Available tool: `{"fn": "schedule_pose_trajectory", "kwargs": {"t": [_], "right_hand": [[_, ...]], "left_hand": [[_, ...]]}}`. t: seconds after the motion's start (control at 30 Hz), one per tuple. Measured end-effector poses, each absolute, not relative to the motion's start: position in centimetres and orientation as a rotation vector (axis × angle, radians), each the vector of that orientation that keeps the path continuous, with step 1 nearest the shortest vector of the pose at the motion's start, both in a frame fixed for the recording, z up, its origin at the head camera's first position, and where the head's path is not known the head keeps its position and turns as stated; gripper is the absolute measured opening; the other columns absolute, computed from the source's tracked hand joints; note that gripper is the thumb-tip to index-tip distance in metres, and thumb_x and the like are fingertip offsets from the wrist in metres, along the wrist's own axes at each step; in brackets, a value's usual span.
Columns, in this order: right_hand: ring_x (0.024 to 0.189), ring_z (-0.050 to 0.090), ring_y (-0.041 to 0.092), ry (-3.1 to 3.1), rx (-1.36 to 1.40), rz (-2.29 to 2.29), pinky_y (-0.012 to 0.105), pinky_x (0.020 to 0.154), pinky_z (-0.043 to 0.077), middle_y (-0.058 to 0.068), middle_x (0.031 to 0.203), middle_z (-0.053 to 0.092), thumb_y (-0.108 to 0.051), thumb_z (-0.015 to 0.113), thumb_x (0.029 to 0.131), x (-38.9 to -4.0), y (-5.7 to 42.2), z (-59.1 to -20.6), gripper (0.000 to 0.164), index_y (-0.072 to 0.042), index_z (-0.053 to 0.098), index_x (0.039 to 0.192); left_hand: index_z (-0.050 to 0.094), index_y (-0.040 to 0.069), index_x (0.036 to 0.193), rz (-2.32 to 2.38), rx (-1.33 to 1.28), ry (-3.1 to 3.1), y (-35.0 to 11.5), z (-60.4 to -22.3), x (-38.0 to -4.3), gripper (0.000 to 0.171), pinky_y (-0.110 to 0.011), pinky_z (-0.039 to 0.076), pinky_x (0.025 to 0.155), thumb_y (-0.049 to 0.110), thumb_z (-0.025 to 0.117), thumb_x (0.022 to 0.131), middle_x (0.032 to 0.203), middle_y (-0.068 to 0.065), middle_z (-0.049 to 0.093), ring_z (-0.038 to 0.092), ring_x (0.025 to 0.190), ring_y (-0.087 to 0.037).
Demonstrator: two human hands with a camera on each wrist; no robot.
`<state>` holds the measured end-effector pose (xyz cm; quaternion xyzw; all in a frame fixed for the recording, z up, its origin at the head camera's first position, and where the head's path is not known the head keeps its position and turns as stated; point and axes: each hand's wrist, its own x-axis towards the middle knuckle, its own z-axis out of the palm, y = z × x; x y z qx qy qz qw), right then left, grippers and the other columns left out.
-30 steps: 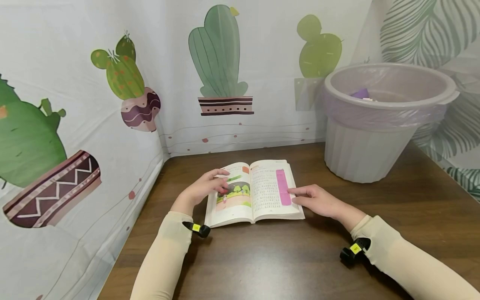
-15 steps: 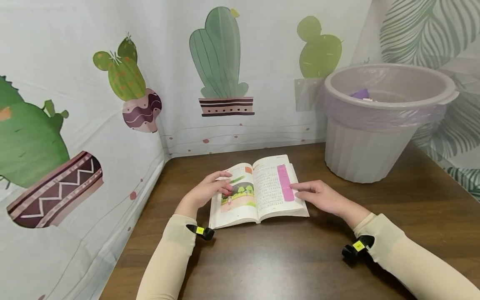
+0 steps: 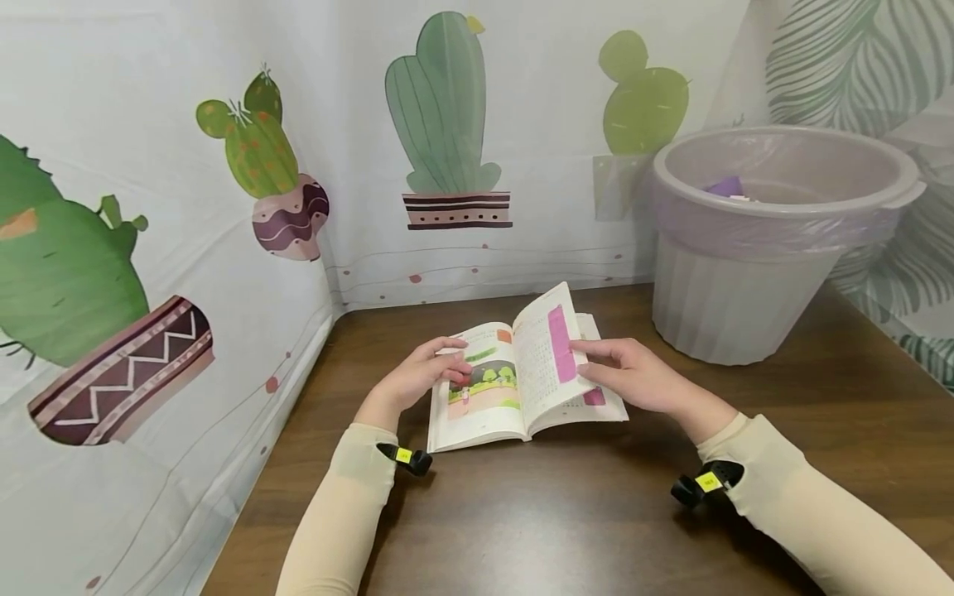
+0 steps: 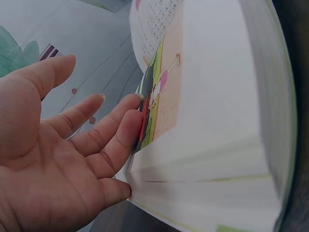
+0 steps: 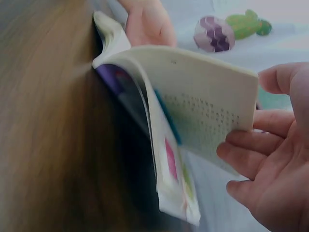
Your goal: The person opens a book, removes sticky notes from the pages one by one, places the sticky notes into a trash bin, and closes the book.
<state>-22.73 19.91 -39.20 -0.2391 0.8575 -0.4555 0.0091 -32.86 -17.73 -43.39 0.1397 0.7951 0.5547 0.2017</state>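
An open book [image 3: 488, 424] lies on the brown table in the head view, with a coloured picture of trees on its left page. My left hand [image 3: 413, 377] rests on that page, its fingers loosely bent and spread, as the left wrist view also shows. My right hand [image 3: 644, 381] pinches the outer edge of a raised right-hand page [image 3: 538, 364], which carries text and a magenta strip. In the right wrist view, fingers lie against the underside of the raised page [image 5: 203, 96], and the thumb is at its edge. Another page with magenta on it shows below.
A grey bin [image 3: 738, 306] with a clear liner stands at the back right, a purple item [image 3: 725, 187] inside it. Cloth printed with cacti [image 3: 447, 108] hangs behind and to the left of the table [image 3: 537, 513].
My right hand has raised the right-hand page up and leftward, uncovering the page beneath. My left hand stays on the left page; the whole view has shifted slightly.
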Motion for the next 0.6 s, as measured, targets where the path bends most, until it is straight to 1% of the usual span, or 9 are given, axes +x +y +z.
{"fn": "schedule_pose_trajectory", "kwargs": {"t": [0.1,0.2,0.23,0.27,0.33,0.37,0.47,0.5,0.6], "right_hand": [[0.104,0.066,0.021,2.740,-0.719,-1.359,0.035,0.090,0.054,0.010,0.119,0.076,-0.028,0.067,0.099,-22.5,18.5,-38.4,0.051,-0.009,0.058,0.146],[0.123,0.063,0.027,2.808,-0.717,-1.300,0.048,0.103,0.051,0.012,0.133,0.070,-0.033,0.069,0.095,-22.2,17.0,-37.9,0.058,-0.010,0.056,0.147],[0.124,0.063,0.027,2.815,-0.721,-1.298,0.050,0.104,0.051,0.012,0.136,0.068,-0.033,0.071,0.094,-22.2,16.5,-37.7,0.061,-0.010,0.055,0.148],[0.120,0.066,0.027,2.821,-0.732,-1.293,0.050,0.103,0.051,0.013,0.140,0.065,-0.034,0.072,0.092,-22.1,16.0,-37.6,0.064,-0.009,0.054,0.149],[0.102,0.071,0.023,2.831,-0.754,-1.276,0.046,0.098,0.054,0.013,0.141,0.064,-0.036,0.075,0.089,-21.9,15.1,-37.4,0.070,-0.009,0.052,0.150],[0.088,0.070,0.020,2.818,-0.756,-1.280,0.044,0.091,0.056,0.012,0.139,0.065,-0.037,0.077,0.088,-21.9,14.7,-37.3,0.073,-0.010,0.051,0.151],[0.076,0.061,0.015,2.827,-0.783,-1.244,0.040,0.087,0.053,0.009,0.137,0.065,-0.041,0.079,0.085,-21.9,13.6,-37.3,0.079,-0.014,0.047,0.153],[0.080,0.061,0.017,2.823,-0.792,-1.238,0.041,0.089,0.052,0.008,0.136,0.065,-0.041,0.079,0.085,-21.9,13.4,-37.4,0.080,-0.016,0.046,0.153],[0.107,0.062,0.019,2.820,-0.820,-1.221,0.045,0.102,0.050,0.008,0.143,0.062,-0.041,0.078,0.087,-21.9,12.8,-37.6,0.080,-0.018,0.042,0.155]], "left_hand": [[0.048,0.011,0.148,1.548,0.388,2.231,-17.8,-43.4,-32.9,0.046,-0.051,0.038,0.119,0.032,0.055,0.107,0.125,-0.019,0.071,0.073,0.104,-0.023],[0.048,0.011,0.147,1.539,0.391,2.243,-17.9,-43.4,-33.0,0.047,-0.053,0.035,0.120,0.034,0.055,0.107,0.126,-0.019,0.071,0.073,0.104,-0.024],[0.048,0.011,0.147,1.536,0.394,2.245,-18.0,-43.4,-33.0,0.047,-0.053,0.034,0.121,0.034,0.055,0.107,0.126,-0.019,0.071,0.073,0.104,-0.024],[0.048,0.011,0.147,1.538,0.396,2.242,-18.0,-43.4,-33.1,0.047,-0.054,0.034,0.121,0.034,0.055,0.107,0.127,-0.019,0.071,0.073,0.104,-0.025],[0.048,0.010,0.148,1.538,0.402,2.241,-18.1,-43.4,-33.1,0.048,-0.055,0.033,0.122,0.034,0.055,0.107,0.127,-0.019,0.071,0.073,0.104,-0.025],[0.048,0.010,0.148,1.538,0.404,2.241,-18.1,-43.5,-33.1,0.048,-0.055,0.033,0.121,0.035,0.055,0.107,0.128,-0.019,0.071,0.073,0.105,-0.026],[0.047,0.009,0.148,1.536,0.410,2.241,-18.2,-43.4,-33.0,0.048,-0.055,0.034,0.121,0.034,0.054,0.107,0.128,-0.019,0.070,0.073,0.105,-0.026],[0.047,0.009,0.148,1.536,0.409,2.242,-18.1,-43.3,-33.0,0.048,-0.056,0.034,0.121,0.034,0.054,0.107,0.129,-0.019,0.070,0.073,0.105,-0.026],[0.047,0.008,0.148,1.542,0.402,2.239,-18.2,-43.2,-32.8,0.047,-0.056,0.034,0.121,0.032,0.053,0.108,0.130,-0.020,0.070,0.072,0.105,-0.026]]}}
